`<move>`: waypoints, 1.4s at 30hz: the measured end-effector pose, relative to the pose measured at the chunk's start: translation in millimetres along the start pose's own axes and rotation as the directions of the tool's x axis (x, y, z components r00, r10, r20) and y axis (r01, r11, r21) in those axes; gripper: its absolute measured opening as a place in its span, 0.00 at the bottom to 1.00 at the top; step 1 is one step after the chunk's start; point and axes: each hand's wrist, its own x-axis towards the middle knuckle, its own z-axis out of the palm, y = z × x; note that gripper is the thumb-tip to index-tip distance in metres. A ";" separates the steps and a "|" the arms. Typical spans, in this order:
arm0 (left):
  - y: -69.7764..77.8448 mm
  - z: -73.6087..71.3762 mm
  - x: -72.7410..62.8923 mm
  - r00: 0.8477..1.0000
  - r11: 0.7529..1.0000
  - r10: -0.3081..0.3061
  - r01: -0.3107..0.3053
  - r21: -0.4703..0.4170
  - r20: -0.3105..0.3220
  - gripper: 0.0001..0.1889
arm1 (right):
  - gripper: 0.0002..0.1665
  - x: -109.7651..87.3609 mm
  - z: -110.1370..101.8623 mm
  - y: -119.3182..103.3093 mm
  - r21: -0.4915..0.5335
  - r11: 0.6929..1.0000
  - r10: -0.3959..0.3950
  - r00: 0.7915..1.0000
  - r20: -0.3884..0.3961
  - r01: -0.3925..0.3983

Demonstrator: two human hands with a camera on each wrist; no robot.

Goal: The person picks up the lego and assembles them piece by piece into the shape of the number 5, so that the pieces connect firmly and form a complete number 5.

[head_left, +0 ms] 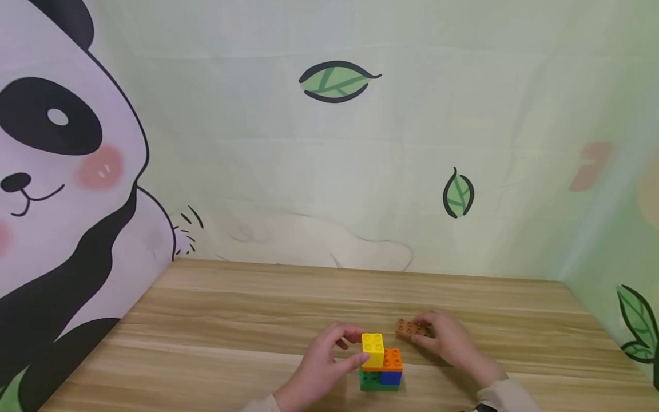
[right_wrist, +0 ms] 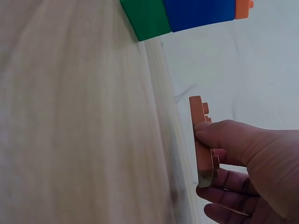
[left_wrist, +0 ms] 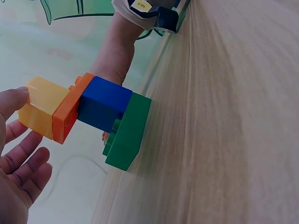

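A small stack of toy building bricks stands on the table in the head view. At its base is a flat green brick (left_wrist: 131, 133), with a blue brick (left_wrist: 103, 103) over one end. Over that lies a flat orange brick (head_left: 393, 359), topped by a yellow brick (head_left: 373, 350). My left hand (head_left: 329, 356) pinches the yellow brick between thumb and index finger, the other fingers loosely bent. To the right of the stack and farther back, my right hand (head_left: 453, 342) grips a flat brown brick (right_wrist: 202, 144), its studs facing up.
The wood-grain table (head_left: 247, 309) ends at a pale cloth backdrop (head_left: 257, 171) printed with leaves. A large printed panda (head_left: 46, 217) fills the wall along the left side, and another printed cloth panel (head_left: 618, 246) borders the right.
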 end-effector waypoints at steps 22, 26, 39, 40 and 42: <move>-5.6 4.0 0.2 1.000 0.999 -0.001 0.001 -0.034 -0.006 0.19 | 0.17 2.5 -15.7 -11.5 0.141 0.989 0.041 0.999 0.015 -0.043; -4.8 3.4 -0.6 1.000 0.999 -0.012 0.012 -0.046 0.000 0.18 | 0.17 2.6 -22.9 -20.6 0.182 0.983 0.028 1.000 0.007 -0.029; -2.2 2.3 0.4 0.999 0.998 -0.034 0.034 -0.051 0.008 0.20 | 0.18 0.5 -39.0 -44.3 0.178 0.983 -0.037 0.999 -0.018 0.040; -2.2 2.2 0.3 0.999 0.998 -0.037 0.037 -0.050 0.008 0.20 | 0.19 0.1 -39.9 -45.4 0.177 0.983 -0.040 0.999 -0.015 0.042; -2.3 2.1 0.2 0.999 0.998 -0.039 0.039 -0.053 0.008 0.20 | 0.19 -0.6 -41.6 -47.6 0.171 0.984 -0.048 0.999 -0.015 0.050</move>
